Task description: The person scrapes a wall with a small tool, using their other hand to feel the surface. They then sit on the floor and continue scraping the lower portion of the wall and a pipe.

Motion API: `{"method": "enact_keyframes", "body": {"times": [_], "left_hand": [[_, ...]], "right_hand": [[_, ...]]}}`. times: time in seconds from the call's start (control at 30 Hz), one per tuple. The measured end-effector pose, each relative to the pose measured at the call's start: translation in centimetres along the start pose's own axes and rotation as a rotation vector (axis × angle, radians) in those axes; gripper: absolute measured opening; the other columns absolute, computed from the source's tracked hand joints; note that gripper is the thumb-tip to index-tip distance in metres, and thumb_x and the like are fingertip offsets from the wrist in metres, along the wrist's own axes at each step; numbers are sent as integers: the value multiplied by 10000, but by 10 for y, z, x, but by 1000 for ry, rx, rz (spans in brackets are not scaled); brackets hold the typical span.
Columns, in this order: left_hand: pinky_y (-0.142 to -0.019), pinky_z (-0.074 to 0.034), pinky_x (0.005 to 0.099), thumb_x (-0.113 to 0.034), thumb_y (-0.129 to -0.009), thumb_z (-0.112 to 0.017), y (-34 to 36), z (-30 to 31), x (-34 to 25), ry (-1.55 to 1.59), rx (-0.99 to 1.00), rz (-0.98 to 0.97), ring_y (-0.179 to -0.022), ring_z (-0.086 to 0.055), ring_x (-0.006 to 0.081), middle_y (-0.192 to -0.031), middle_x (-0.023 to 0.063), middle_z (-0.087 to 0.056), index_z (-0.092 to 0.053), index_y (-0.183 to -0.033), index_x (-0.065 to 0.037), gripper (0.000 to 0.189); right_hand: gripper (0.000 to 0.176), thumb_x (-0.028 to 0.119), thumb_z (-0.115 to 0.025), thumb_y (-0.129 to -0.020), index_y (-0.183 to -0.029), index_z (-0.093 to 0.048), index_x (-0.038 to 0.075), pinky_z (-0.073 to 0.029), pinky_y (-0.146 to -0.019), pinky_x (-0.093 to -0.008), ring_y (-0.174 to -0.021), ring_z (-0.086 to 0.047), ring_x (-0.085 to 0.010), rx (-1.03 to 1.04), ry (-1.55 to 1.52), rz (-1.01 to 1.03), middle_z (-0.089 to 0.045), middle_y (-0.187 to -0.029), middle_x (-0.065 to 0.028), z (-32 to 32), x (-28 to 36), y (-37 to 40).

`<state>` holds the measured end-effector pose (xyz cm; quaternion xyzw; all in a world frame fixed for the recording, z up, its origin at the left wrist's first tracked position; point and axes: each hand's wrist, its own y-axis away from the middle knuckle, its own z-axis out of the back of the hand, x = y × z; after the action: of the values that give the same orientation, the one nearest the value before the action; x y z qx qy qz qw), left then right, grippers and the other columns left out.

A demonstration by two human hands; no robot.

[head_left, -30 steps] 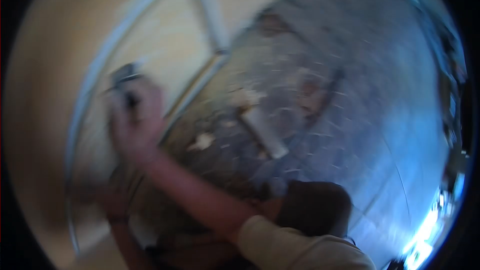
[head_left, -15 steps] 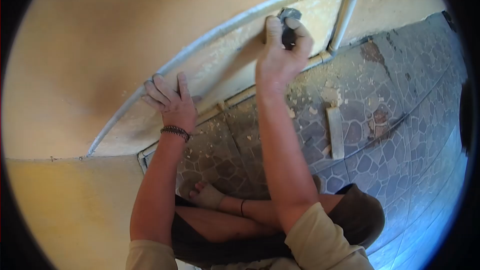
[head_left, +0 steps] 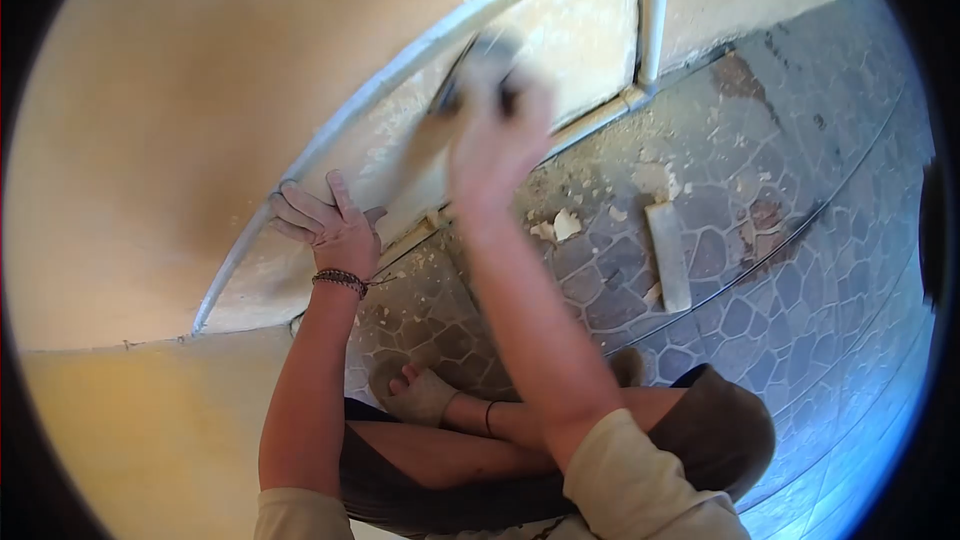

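Note:
My right hand [head_left: 498, 145] is closed around a dark scraper [head_left: 452, 85], both smeared by motion. A straight dark edge of the tool shows against the pale wall panel [head_left: 585, 25], just under a curved grey conduit [head_left: 345, 120]. Lower on the left, my left hand [head_left: 335, 230] lies flat on the wall with its fingers spread. Its fingertips reach the conduit, and nothing is in its grasp. Dust coats the fingers, and a dark braided bracelet circles the wrist.
A straight pipe [head_left: 652, 15] meets a low pipe [head_left: 590, 127] along the wall's foot. On the stone-patterned floor [head_left: 740, 240] lie pale paint flakes [head_left: 567, 224] and a flat grey bar [head_left: 667, 258]. My crossed legs [head_left: 450, 440] are close below my arms.
My right hand has swept left and down along the panel with the scraper. The left hand stays on the wall by the conduit. The view has shifted slightly.

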<state>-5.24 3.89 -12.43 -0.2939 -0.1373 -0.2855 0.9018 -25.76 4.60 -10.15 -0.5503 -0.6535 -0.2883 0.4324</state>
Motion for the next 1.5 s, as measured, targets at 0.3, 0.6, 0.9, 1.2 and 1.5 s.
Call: {"method": "enact_keyframes", "body": {"times": [0.3,0.6,0.9,1.2,1.5], "left_hand": [[-945,-60,794,-239,-740,-783,-4,0,-3,-9,48,83,-1257,-74,670,-1368,466,-20,38,-1415,-114,1071],[-915,-18,811,-269,-757,-771,-4,4,-4,-56,132,81,-1252,17,701,-1352,508,71,179,-1438,-74,1185],[-946,-2,791,-302,-761,-777,-4,3,-4,-68,174,111,-1273,16,679,-1380,483,79,173,-1436,-98,1183],[-985,13,761,-296,-771,-764,-2,-1,-3,-4,177,129,-1288,13,668,-1391,487,60,-1,-1463,-77,1054],[-958,24,786,-378,-736,-768,0,-3,-2,-14,206,64,-1257,53,709,-1381,504,111,-78,-1487,-76,1064]], "right_hand": [[128,81,-693,-788,-830,-585,27,-451,-725,-381,-777,-529,-288,22,55,84,-566,-840,-136,1,-2,3],[132,62,-687,-810,-789,-565,15,-433,-691,-372,-779,-503,-269,-36,69,47,-543,-808,-111,-4,8,2],[190,119,-726,-803,-810,-586,-10,-464,-694,-331,-730,-545,-225,19,26,98,-579,-806,-113,6,-26,41],[233,130,-730,-799,-772,-539,0,-427,-658,-383,-728,-504,-288,14,106,-22,-532,-815,-131,1,24,-14],[180,63,-732,-779,-800,-561,10,-469,-718,-367,-764,-550,-286,199,162,62,-549,-885,-136,16,20,-30]]}}
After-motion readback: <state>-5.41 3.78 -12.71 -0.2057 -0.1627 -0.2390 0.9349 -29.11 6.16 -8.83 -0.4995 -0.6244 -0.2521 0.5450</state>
